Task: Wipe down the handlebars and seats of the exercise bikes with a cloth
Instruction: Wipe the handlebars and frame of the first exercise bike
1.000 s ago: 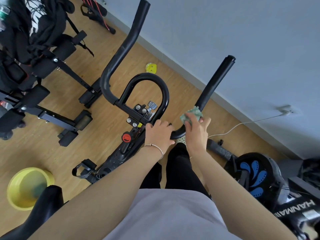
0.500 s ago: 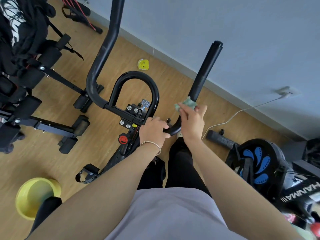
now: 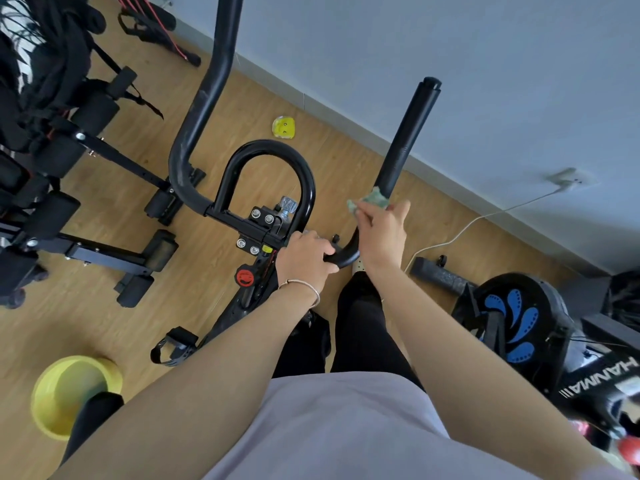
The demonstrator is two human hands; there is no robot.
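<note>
A black exercise bike stands below me, with its handlebars spread in front. My right hand [image 3: 382, 233] wraps a green cloth [image 3: 369, 201] round the lower part of the right handlebar [image 3: 407, 133], just under its foam grip. My left hand [image 3: 306, 259] grips the bend of the same bar near the centre clamp. The left handlebar [image 3: 204, 98] rises to the upper left, and a glossy centre loop [image 3: 270, 150] arches between them. The bike's seat shows only as a dark shape [image 3: 88, 420] at the lower left.
A yellow bucket [image 3: 71, 393] sits on the wood floor at lower left. Black bench gear [image 3: 52, 188] fills the left side. Another bike with a blue-patterned flywheel [image 3: 512, 327] stands right. A white cable [image 3: 485, 216] runs to a wall socket. A small yellow object [image 3: 284, 127] lies by the skirting.
My right hand has slid the cloth a little way up the right handlebar. My left hand has kept its grip on the bend. The view has shifted slightly.
</note>
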